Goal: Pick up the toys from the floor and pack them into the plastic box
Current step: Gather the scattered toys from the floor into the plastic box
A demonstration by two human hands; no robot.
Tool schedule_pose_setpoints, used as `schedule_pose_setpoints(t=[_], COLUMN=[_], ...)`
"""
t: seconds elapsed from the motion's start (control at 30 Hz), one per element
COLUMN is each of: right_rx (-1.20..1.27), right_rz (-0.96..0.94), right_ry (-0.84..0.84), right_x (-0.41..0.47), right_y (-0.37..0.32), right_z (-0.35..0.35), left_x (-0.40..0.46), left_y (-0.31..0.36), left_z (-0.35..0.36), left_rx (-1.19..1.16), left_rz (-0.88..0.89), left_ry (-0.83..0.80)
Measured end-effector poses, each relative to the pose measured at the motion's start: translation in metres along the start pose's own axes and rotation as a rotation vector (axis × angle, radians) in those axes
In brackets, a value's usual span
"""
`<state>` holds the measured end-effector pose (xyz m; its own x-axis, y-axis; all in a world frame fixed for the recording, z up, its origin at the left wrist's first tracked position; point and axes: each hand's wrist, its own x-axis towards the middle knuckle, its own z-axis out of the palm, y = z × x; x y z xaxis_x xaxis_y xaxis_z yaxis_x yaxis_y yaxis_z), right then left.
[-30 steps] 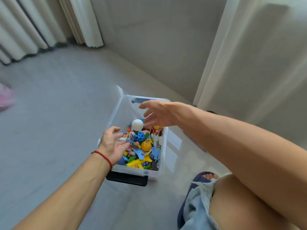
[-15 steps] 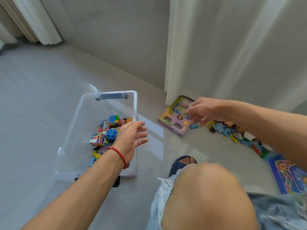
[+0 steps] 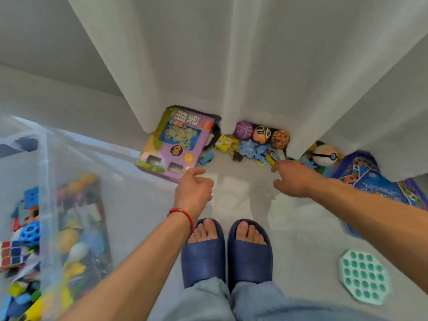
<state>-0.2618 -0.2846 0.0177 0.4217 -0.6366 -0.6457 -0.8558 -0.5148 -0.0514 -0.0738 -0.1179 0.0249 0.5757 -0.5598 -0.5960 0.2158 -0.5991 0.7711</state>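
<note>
both hands have left the plastic box (image 3: 44, 181), now at far left. right hand (image 3: 293, 179) reaches the toy pile (image 3: 257, 144) by the curtain (image 3: 254, 66); left hand (image 3: 193, 189) nears the purple toy box (image 3: 176, 144). each grip loose, empty: next pickup beginning.

Plastic box (image 3: 44, 172): clear, glossy walls, light glare.
Floor (image 3: 243, 195): smooth grey, semi-gloss, reflective.
Curtain (image 3: 266, 66): white cloth, matt, soft folds.
Purple toy carton (image 3: 176, 144): printed card, slight sheen.
Slippers (image 3: 203, 260): navy, matt, fine-textured foam or rubber.
Pop toy (image 3: 364, 276): teal, matt, silicone-like.
Trousers (image 3: 252, 304): pale denim cloth.
</note>
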Motion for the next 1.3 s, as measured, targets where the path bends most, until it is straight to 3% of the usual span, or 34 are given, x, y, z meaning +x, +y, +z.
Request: schedule_pose_setpoints(t=[0.17, 0.33, 0.47, 0.63, 0.8, 0.93, 1.03, 1.1, 1.2, 1.23, 1.3], right_rx=[0.095, 0.092, 0.096, 0.086, 0.435, 0.866, 1.153, 1.286, 1.579, 1.685, 1.747], right_rz=[0.029, -0.008, 0.056, 0.035, -0.066, -0.056, 0.092, 0.126, 0.08, 0.046, -0.06], right_ry=[0.441, 0.762, 0.808, 0.86, 0.993, 0.84, 0.571, 0.461, 0.273, 0.182, 0.017], right_x=[0.065, 0.127, 0.158, 0.166, 0.129, 0.072, 0.035, 0.016, -0.015, -0.028, -0.056], right_y=[0.0, 0.002, 0.001, 0.002, 0.0, -0.008, -0.014, -0.014, -0.019, -0.026, -0.042], right_z=[0.031, 0.028, 0.026, 0.024, 0.037, 0.052, 0.059, 0.057, 0.028, 0.012, -0.023], left_x=[0.071, 0.129, 0.17, 0.198, 0.214, 0.196, 0.155, 0.11, 0.037, 0.015, -0.028], left_y=[-0.004, 0.01, 0.022, 0.035, 0.044, 0.057, 0.06, 0.055, 0.046, 0.042, 0.038], left_z=[0.048, 0.091, 0.123, 0.14, 0.144, 0.138, 0.114, 0.092, 0.049, 0.03, -0.013], left_rx=[0.377, 0.696, 0.965, 1.286, 1.393, 1.296, 0.955, 0.651, -0.015, -0.189, -0.371], left_rz=[0.2, 0.684, 1.005, 1.253, 1.203, 1.239, 1.093, 0.757, 0.076, -0.067, -0.179], left_ry=[-0.054, -0.104, -0.077, 0.039, 0.06, 0.083, 0.039, 0.062, 0.015, -0.017, -0.051])
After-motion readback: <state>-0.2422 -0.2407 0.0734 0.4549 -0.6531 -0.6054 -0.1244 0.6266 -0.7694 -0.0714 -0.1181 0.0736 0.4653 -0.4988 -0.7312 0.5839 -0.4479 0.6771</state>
